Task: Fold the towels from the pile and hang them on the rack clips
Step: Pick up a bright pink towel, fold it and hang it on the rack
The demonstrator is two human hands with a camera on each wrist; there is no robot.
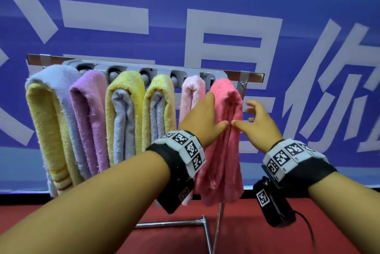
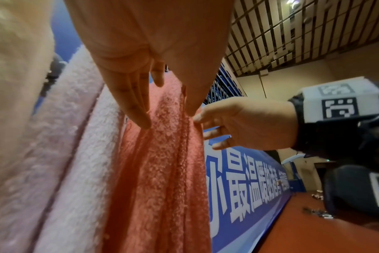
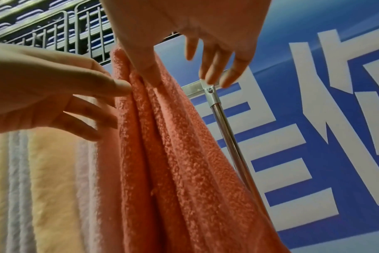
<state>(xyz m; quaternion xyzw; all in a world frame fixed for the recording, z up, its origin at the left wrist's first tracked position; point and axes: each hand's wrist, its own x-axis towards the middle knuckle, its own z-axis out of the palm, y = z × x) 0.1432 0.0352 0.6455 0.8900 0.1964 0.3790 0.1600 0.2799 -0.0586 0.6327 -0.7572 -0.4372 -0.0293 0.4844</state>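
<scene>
A bright pink towel [image 1: 224, 140] hangs folded from the right end of the grey clip bar [image 1: 160, 69]. My left hand [image 1: 205, 117] lies against its left side with straight fingers, and its thumb touches the front fold. My right hand [image 1: 258, 119] is just right of the towel with spread, relaxed fingers, its thumb tip meeting the same fold. In the left wrist view my left fingers [image 2: 132, 102] rest flat on the pink towel [image 2: 162, 171]. In the right wrist view my right hand [image 3: 206, 51] touches the pink towel [image 3: 173, 154] with only its thumb. Neither hand grips it.
Several folded towels hang to the left: a light pink one [image 1: 193, 97], two yellow-and-lavender ones [image 1: 123, 113], a purple one [image 1: 88, 113], a yellow-and-blue one [image 1: 47, 122]. The rack's chrome post [image 3: 227, 133] and foot [image 1: 185, 223] stand on a red floor [image 1: 267, 239] before a blue banner.
</scene>
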